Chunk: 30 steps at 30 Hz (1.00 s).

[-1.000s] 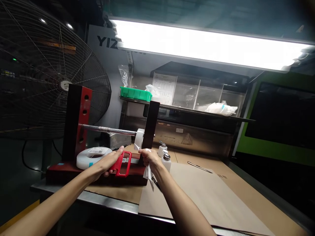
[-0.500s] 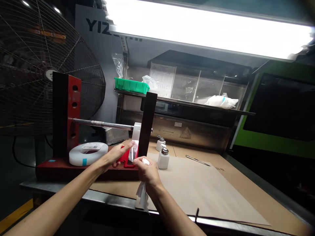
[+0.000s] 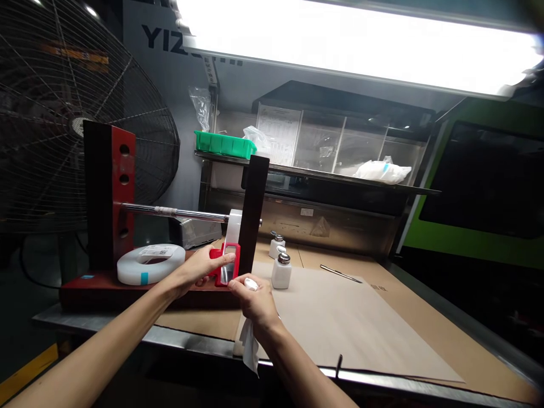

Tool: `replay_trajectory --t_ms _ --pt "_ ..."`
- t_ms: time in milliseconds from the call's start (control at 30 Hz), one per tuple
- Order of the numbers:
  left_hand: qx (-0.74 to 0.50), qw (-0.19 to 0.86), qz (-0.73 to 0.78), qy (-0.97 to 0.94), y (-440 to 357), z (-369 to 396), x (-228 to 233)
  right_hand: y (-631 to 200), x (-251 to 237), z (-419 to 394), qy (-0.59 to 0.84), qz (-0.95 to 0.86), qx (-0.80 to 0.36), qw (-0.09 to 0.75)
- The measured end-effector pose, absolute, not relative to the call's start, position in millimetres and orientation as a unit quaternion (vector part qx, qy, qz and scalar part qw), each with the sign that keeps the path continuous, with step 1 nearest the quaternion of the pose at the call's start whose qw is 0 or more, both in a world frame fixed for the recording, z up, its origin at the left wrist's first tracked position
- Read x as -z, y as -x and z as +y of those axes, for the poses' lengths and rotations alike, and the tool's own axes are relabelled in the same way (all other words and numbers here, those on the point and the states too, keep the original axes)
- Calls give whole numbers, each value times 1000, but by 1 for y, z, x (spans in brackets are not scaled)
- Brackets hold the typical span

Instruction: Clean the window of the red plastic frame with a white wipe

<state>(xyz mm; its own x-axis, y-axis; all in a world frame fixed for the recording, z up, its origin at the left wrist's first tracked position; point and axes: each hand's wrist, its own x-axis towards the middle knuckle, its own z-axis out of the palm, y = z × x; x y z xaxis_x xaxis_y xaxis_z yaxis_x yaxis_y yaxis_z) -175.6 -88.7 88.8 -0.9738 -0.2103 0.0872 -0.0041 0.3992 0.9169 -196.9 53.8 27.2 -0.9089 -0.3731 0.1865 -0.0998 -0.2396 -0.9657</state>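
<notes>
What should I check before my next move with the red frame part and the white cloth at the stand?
1. Left hand has a grip on the red frame part: ok, fingers wrap its left edge.
2. Right hand has a grip on the white cloth: ok, the cloth hangs below the fist.
3. Cloth touching the part: cannot tell, the knuckles hide the gap.
4. Two dispenser bottles upright, apart from both hands: ok.
5. White tape roll lying flat on the red stand base: ok.
6. Clear strip from the rod spool seated in the part: cannot tell.
</notes>
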Motion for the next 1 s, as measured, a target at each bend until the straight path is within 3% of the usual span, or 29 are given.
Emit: replay_trajectory --t_ms 267,400,500,633,733,900,1000 --pt "539 109 -834 -43 180 -95 -80 197 -29 56 221 673 705 45" --pt "544 100 -833 -38 180 -96 -81 193 -35 66 288 736 608 -81" --pt "547 100 -830 -35 180 -97 -81 196 -36 75 382 765 481 -194" --pt "555 89 -827 -26 180 -98 -81 204 -24 79 471 808 198 -295" --pt "556 83 -826 -25 179 -98 -82 206 -19 82 486 817 89 -298" --pt "551 91 -828 -55 175 -97 -86 219 -35 106 365 887 179 -217" --pt "550 95 -827 -67 173 -96 -87 239 -38 123 291 938 139 -131"
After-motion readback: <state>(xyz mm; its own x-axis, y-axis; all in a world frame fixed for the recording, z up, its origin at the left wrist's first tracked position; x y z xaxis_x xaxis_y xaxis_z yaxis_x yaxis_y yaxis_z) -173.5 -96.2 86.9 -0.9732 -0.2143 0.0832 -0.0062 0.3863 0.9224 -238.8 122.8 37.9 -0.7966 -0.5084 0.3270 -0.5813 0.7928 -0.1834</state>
